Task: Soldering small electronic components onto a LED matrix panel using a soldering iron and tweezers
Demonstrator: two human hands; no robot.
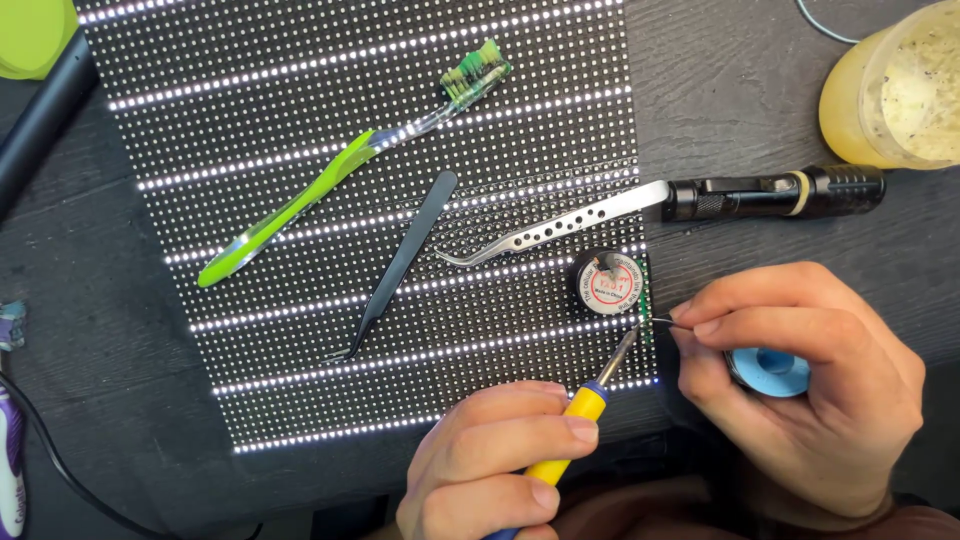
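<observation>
Iron [590, 405] in left hand [490, 465], tip beside right hand [800, 385].

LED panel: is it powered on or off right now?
On. The LED panel shows several bright white rows lit across it, with unlit rows of dots between them.

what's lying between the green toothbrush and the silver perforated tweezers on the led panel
A slim black pair of tweezers lies between the green toothbrush and the silver perforated tweezers, in the head view.

A large dark LED display panel [360, 210] lies flat on the table, its dot grid crossed by bright white lit rows; near its right edge sits a small round spool [606, 281] with a white-and-red circular label
</observation>
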